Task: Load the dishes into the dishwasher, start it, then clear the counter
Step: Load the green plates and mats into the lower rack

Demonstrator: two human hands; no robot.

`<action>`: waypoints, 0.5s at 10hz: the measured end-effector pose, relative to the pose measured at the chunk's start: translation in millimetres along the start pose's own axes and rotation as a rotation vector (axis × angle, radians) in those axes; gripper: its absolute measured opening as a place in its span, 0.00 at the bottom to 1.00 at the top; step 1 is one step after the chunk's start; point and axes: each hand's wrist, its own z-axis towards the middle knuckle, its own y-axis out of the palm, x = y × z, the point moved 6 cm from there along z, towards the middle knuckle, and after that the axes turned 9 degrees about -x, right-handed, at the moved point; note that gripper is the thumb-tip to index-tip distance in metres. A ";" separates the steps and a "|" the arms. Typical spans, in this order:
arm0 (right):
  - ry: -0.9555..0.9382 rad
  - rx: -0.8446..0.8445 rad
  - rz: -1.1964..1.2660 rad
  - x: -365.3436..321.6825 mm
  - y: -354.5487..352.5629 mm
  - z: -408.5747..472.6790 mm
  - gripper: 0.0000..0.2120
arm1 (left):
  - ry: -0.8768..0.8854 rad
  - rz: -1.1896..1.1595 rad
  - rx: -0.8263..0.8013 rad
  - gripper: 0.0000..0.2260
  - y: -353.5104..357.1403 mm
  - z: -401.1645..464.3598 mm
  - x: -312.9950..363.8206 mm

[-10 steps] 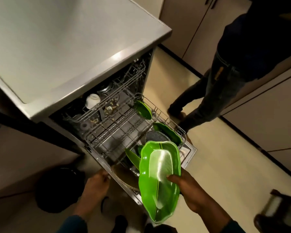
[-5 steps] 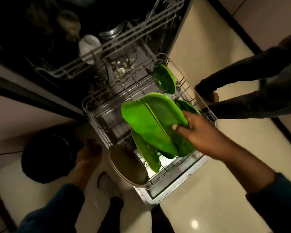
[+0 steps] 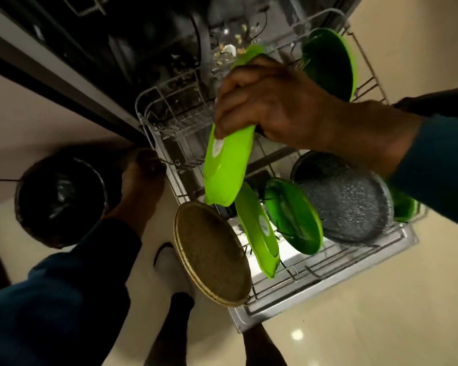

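The right hand grips a leaf dish by its upper part, fingers curled over the edge; the dish hangs tilted above the rack; below the hand stand a green plate, a second one and a speckled pan; a brown plate stands nearest the person; the left hand rests at the rack's near corner, its fingers in shadow, so its state cannot be told; beside it sits a bin.

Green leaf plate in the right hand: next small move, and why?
Probably lower it on edge into the free slot between the brown plate and the racked green plate: the right hand holds the leaf plate above the lower rack, not yet seated.
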 end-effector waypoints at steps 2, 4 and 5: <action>-0.096 -0.134 0.025 3.0 37.1 52.0 0.22 | -0.062 -0.146 0.177 0.16 -0.6 29.3 -10.7; -0.224 -0.220 -0.109 2.1 97.0 82.3 0.15 | 0.156 -0.055 0.166 0.13 -0.4 42.4 -11.5; -0.181 -0.367 -0.139 12.8 132.4 82.1 0.17 | 0.229 -0.001 0.144 0.11 2.7 49.8 -18.9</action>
